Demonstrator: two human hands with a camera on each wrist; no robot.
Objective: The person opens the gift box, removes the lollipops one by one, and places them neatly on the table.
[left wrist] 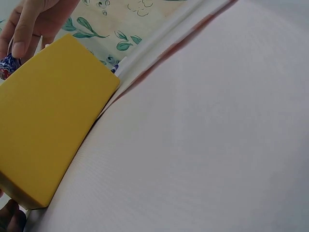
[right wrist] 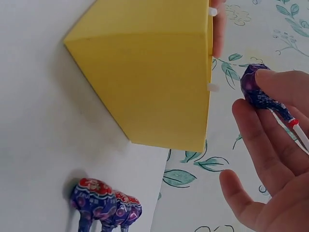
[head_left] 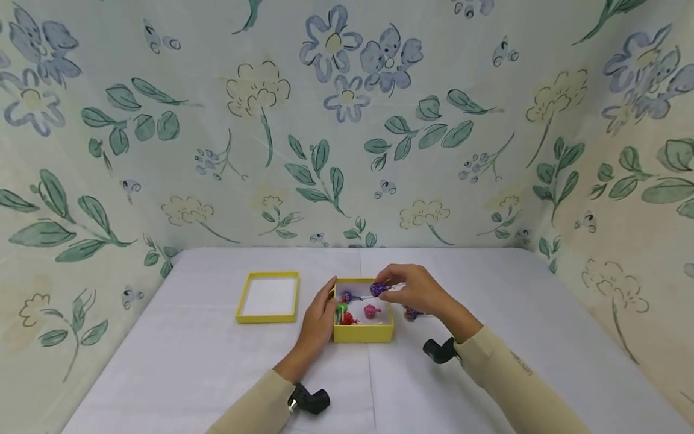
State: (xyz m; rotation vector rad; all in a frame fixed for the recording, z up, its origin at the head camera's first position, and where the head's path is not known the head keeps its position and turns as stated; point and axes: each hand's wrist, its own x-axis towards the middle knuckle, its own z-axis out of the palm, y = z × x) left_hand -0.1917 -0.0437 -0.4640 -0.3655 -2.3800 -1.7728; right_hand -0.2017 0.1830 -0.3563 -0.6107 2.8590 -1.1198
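My right hand [head_left: 414, 289] pinches a purple-wrapped lollipop [head_left: 379, 289] by its wrapped head, above the back right corner of an open yellow box [head_left: 363, 334]. Its white stick [right wrist: 300, 135] points back toward the palm. My left hand [head_left: 317, 319] rests against the box's left wall with its fingers stretched along it. Inside the box lie another purple lollipop [head_left: 347, 296], a pink one [head_left: 371, 311], a red one [head_left: 347, 318] and a green one [head_left: 341, 308]. In the left wrist view, the box's yellow wall [left wrist: 53, 116] hides its contents.
Just right of the box, purple-and-red wrapped lollipops [right wrist: 94, 198] lie on the white tablecloth [head_left: 206, 361]. The yellow-rimmed lid [head_left: 266, 318] lies to the left with its white inside facing up. A floral curtain [head_left: 347, 150] hangs behind the table.
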